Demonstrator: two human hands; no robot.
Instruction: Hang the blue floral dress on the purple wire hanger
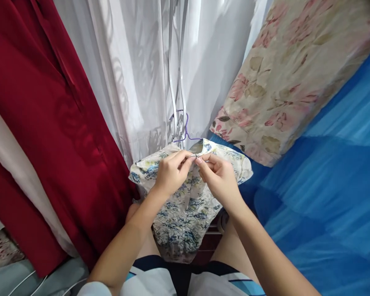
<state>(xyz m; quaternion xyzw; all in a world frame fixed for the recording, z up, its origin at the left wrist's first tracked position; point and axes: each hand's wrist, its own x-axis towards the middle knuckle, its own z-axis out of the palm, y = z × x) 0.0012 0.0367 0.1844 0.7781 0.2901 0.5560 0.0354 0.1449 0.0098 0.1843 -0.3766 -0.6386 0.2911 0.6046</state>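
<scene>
Thumbs and fingertips of my left hand (173, 170) and right hand (221, 176) pinching the floral garment (185, 213) near its neck, exact detail too small from here, garment on 1 purple hanger (187, 137), white curtain (138, 74) behind.

This looks like a room in a home: long deep-red fabric drapes (49, 82) and gathered white curtains (135, 70) line it, with a cream cloth printed with pink flowers (274, 82) hanging beside bright blue draped fabric (323, 189). A white blouse with blue floral print (183, 218) hangs there on a thin purple hanger (187, 133), like everyday household clothing.
</scene>
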